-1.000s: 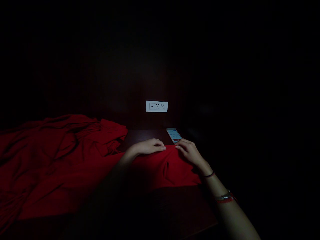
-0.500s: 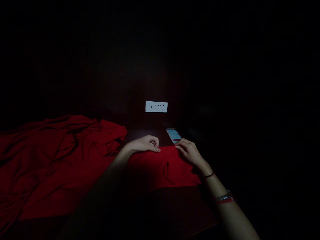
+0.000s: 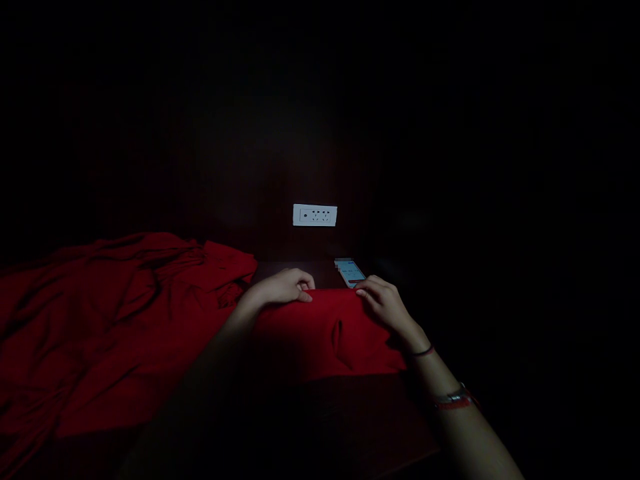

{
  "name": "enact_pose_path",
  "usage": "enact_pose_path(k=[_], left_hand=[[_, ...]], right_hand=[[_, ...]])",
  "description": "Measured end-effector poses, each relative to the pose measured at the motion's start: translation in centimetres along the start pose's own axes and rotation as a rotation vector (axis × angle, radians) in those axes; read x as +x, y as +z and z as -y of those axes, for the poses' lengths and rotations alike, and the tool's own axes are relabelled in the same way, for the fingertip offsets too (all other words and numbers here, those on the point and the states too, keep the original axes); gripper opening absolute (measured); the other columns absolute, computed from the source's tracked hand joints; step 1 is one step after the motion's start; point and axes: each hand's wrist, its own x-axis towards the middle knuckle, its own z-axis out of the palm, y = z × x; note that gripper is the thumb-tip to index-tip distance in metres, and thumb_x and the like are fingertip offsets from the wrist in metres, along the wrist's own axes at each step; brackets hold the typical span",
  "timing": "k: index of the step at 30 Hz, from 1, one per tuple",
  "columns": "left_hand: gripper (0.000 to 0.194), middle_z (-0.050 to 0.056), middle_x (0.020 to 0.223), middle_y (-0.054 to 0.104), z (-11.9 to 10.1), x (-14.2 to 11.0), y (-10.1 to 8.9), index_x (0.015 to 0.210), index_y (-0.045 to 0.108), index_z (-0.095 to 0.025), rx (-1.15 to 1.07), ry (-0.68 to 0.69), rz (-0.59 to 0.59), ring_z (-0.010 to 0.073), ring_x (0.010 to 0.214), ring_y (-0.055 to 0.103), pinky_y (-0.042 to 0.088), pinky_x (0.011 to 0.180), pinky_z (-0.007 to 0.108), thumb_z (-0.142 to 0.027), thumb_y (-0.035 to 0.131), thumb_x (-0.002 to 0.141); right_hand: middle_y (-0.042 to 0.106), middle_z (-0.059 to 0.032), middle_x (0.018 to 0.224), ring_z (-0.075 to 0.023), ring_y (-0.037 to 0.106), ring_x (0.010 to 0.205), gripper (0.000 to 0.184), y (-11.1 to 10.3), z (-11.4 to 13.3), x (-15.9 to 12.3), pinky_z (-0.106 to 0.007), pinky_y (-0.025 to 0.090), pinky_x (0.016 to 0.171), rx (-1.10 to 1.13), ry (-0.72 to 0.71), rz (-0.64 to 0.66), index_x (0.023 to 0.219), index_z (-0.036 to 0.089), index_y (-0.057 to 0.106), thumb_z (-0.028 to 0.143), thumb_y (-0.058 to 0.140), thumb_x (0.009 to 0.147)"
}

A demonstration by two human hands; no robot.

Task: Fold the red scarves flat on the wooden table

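Note:
A red cloth (image 3: 320, 333) spreads across the dark tabletop, bunched in loose folds at the left and flatter at the right. My left hand (image 3: 285, 287) pinches its far edge between thumb and curled fingers. Further right along that edge, my right hand (image 3: 383, 300) is closed on the cloth near its corner, thumb and fingertips together. The stretch of edge between my hands runs fairly straight. A small raised crease shows in the cloth below and left of my right hand. Bracelets circle my right wrist and forearm.
A phone (image 3: 350, 271) with a lit screen lies just beyond my right hand. On the dark wall behind is a white power socket panel (image 3: 315, 215). The table's (image 3: 370, 413) near edge shows faintly at the lower right. Deep shadow hides the surroundings.
My left hand has slid left along the cloth's far edge, so the gap between my hands is wider. My right hand has stayed almost in place on the cloth.

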Motion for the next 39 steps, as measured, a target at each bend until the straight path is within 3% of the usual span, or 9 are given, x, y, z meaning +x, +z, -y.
enact_pose_path(k=[6, 14, 18, 21, 24, 29, 33, 36, 39], left_hand=[[0.016, -0.002, 0.068, 0.052, -1.4, -0.5, -0.7, 0.075, 0.055, -0.015, -0.076, 0.071, -0.121, 0.0107, 0.066, 0.047, 0.035, 0.059, 0.019, -0.028, 0.051, 0.067], [0.02, 0.0, 0.065, 0.052, -0.8, 0.3, 0.5, 0.065, 0.052, -0.014, 0.018, -0.018, -0.176, 0.0121, 0.064, 0.047, 0.036, 0.063, 0.023, -0.021, 0.036, 0.075], [0.018, -0.001, 0.069, 0.053, -0.3, -0.1, 0.2, 0.08, 0.053, -0.014, -0.2, 0.013, -0.103, 0.0119, 0.068, 0.049, 0.038, 0.064, 0.023, -0.027, 0.044, 0.072], [0.035, -0.002, 0.075, 0.054, -0.2, -1.2, -0.8, 0.098, 0.049, -0.017, -0.352, 0.053, 0.027, 0.0111, 0.071, 0.05, 0.039, 0.066, 0.022, -0.031, 0.054, 0.066], [0.042, -0.002, 0.081, 0.055, 0.3, -1.9, -1.8, 0.103, 0.048, -0.02, -0.284, 0.005, 0.07, 0.0118, 0.074, 0.051, 0.039, 0.067, 0.022, -0.03, 0.058, 0.063], [0.026, 0.005, 0.082, 0.058, 2.6, -0.7, -1.5, 0.087, 0.056, -0.015, 0.158, -0.209, -0.207, 0.0175, 0.078, 0.052, 0.039, 0.069, 0.027, -0.034, 0.043, 0.075], [0.034, 0.012, 0.107, 0.051, 2.6, 0.6, 1.0, 0.112, 0.044, -0.018, 0.455, -0.31, -0.415, 0.024, 0.098, 0.047, 0.034, 0.082, 0.039, -0.023, 0.035, 0.08], [0.045, 0.013, 0.122, 0.039, 0.7, 1.1, 3.0, 0.12, 0.037, -0.021, 0.541, -0.352, -0.21, 0.0275, 0.109, 0.039, 0.032, 0.086, 0.044, -0.024, 0.044, 0.075], [0.048, 0.01, 0.122, 0.039, -1.6, 0.9, 4.4, 0.117, 0.041, -0.022, 0.479, -0.179, 0.064, 0.0244, 0.111, 0.037, 0.033, 0.088, 0.036, -0.036, 0.049, 0.072]], right_hand=[[0.058, -0.0054, 0.075, -0.0166, 0.053, 0.073, 0.019, 0.0, -0.2, 0.0, -0.028, 0.041, 0.067, -0.002, 0.034, -0.023, 0.077, 0.018, 0.058, 0.028, 0.041, 0.082], [0.057, -0.0041, 0.077, -0.015, 0.053, 0.073, 0.018, 0.0, -0.4, 0.0, -0.026, 0.04, 0.067, 0.055, 0.103, -0.014, 0.077, 0.018, 0.056, 0.028, 0.041, 0.082], [0.059, -0.004, 0.08, -0.0145, 0.053, 0.075, 0.017, 0.0, -0.9, -0.2, -0.026, 0.04, 0.069, 0.118, 0.106, 0.054, 0.078, 0.017, 0.056, 0.028, 0.044, 0.08], [0.059, -0.0035, 0.079, -0.0142, 0.053, 0.075, 0.017, 0.1, -1.2, -0.3, -0.025, 0.04, 0.069, 0.171, 0.135, 0.06, 0.076, 0.017, 0.056, 0.028, 0.045, 0.079], [0.057, -0.0019, 0.075, -0.0129, 0.051, 0.071, 0.018, -0.1, -1.2, 0.1, -0.024, 0.04, 0.065, 0.262, 0.197, 0.072, 0.076, 0.016, 0.054, 0.029, 0.043, 0.08], [0.056, -0.0005, 0.071, -0.0119, 0.05, 0.067, 0.021, -0.6, -1.9, 2.7, -0.023, 0.04, 0.063, 0.391, 0.253, 0.2, 0.074, 0.015, 0.054, 0.031, 0.042, 0.079], [0.058, -0.0028, 0.076, -0.0136, 0.053, 0.072, 0.02, 0.7, -4.3, 4.8, -0.024, 0.039, 0.068, 0.173, 0.307, 0.298, 0.077, 0.012, 0.057, 0.026, 0.043, 0.078], [0.059, -0.0067, 0.088, -0.0163, 0.053, 0.081, 0.019, 2.0, -5.4, 4.8, -0.025, 0.039, 0.072, -0.124, 0.375, 0.42, 0.088, 0.012, 0.059, 0.02, 0.051, 0.072], [0.054, -0.0097, 0.102, -0.0175, 0.051, 0.091, 0.03, 1.6, -3.9, 3.1, -0.026, 0.039, 0.077, -0.258, 0.39, 0.348, 0.101, 0.013, 0.054, 0.021, 0.054, 0.071]])
